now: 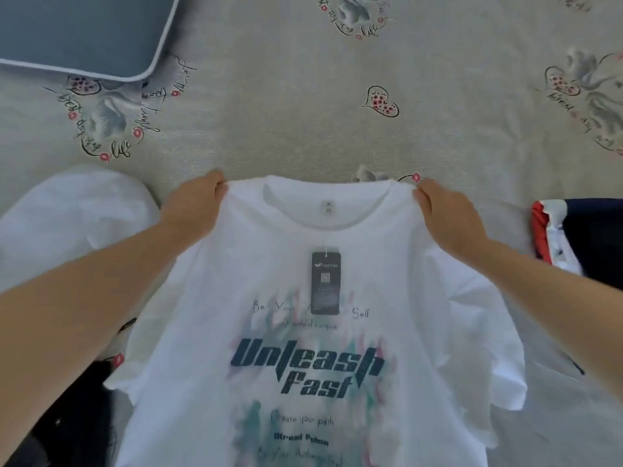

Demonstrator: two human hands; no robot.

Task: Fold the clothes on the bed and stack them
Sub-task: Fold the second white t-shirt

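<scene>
A white T-shirt (313,338) with a dark "Unleash Fast" print hangs spread in front of me, print side facing up toward the camera. A dark hang tag (325,283) dangles from its collar. My left hand (197,203) pinches the shirt's left shoulder, and my right hand (445,214) pinches the right shoulder. Both sleeves droop to the sides. The hem runs out of view at the bottom.
The bed sheet (303,112) is grey with heart and flower prints. A blue cushion (81,32) lies at the top left. A white garment (74,224) lies at the left, a dark one (77,416) at the lower left, and a navy, red and white one (580,237) at the right.
</scene>
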